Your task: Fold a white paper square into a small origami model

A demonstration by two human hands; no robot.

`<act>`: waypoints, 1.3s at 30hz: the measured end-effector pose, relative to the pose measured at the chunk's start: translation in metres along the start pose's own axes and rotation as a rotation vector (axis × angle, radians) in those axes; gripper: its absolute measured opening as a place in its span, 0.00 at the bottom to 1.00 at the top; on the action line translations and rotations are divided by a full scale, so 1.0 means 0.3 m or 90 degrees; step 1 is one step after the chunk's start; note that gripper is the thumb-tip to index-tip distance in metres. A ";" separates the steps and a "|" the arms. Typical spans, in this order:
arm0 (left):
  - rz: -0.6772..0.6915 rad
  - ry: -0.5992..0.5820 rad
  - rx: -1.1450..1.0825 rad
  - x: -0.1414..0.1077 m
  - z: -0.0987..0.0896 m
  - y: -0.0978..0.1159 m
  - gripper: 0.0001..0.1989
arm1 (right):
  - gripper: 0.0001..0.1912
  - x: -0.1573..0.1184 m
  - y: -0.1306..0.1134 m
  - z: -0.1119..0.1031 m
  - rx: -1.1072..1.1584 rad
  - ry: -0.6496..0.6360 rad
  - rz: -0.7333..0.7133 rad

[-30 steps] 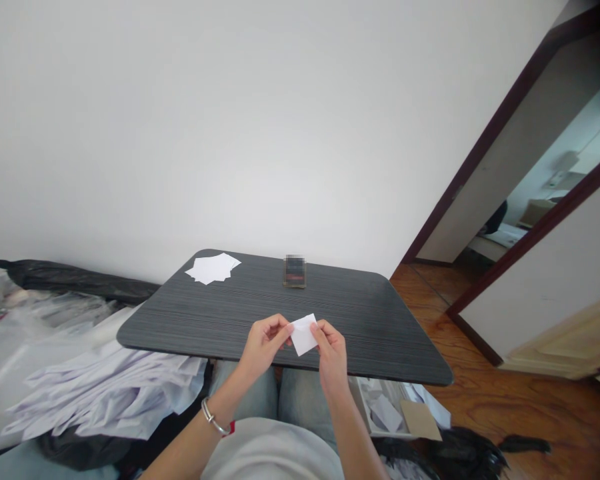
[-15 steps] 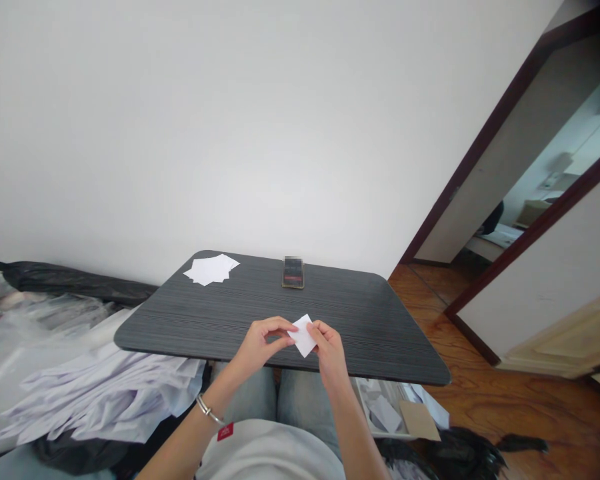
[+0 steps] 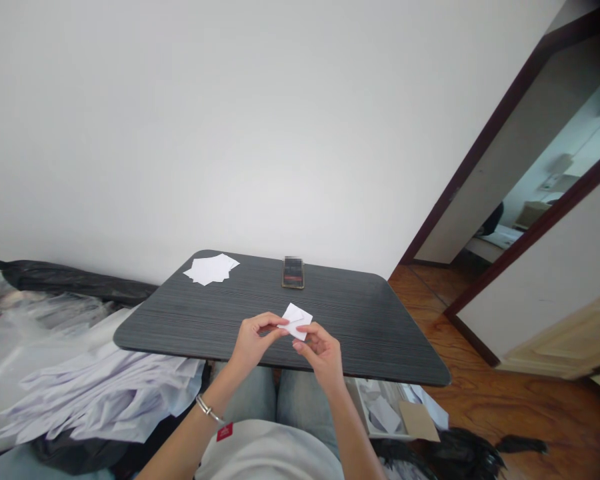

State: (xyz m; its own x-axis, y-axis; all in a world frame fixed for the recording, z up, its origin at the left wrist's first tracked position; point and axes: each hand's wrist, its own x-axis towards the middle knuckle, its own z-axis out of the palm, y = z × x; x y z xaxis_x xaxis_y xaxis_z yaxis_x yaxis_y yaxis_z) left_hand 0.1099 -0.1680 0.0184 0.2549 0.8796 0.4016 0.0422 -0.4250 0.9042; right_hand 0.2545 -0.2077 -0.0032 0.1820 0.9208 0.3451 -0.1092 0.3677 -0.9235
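A small folded white paper (image 3: pixel 298 319) is held above the front part of the dark table (image 3: pixel 205 320). My left hand (image 3: pixel 255 340) pinches its left corner between thumb and fingers. On the right side, my right hand (image 3: pixel 323 348) has its fingertips on the paper's lower right edge, with the thumb just below. A flap or fold line shows across the paper's face. A phone-like device (image 3: pixel 293 273) stands on the table beyond the hands. Several white sheets (image 3: pixel 211 269) lie overlapping at the table's back left.
White cloth (image 3: pixel 110 393) is heaped left of the table, below a long black wrapped bundle (image 3: pixel 75 280). Under the right front edge sits a box (image 3: pixel 387 413) of papers, near black plastic bags (image 3: pixel 465 453) on the wooden floor. A wall rises behind the table.
The paper has turned and moved slightly up and left, and a flap now shows on it. My left hand has shifted a little left; my right fingers have moved to the lower right edge.
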 end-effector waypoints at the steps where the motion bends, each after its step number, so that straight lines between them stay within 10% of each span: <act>1: 0.003 0.003 0.001 0.000 0.000 -0.001 0.07 | 0.08 0.001 0.000 0.000 -0.003 0.003 -0.004; 39: 0.024 -0.039 -0.058 -0.009 0.022 0.059 0.08 | 0.06 0.003 -0.046 0.006 0.095 0.053 0.026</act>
State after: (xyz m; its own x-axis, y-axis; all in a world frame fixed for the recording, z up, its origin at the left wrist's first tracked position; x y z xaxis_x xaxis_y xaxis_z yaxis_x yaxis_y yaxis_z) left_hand 0.1163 -0.1792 0.0324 0.3138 0.8474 0.4282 -0.0552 -0.4340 0.8992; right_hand 0.2543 -0.2119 0.0102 0.2540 0.9238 0.2865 -0.2604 0.3506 -0.8996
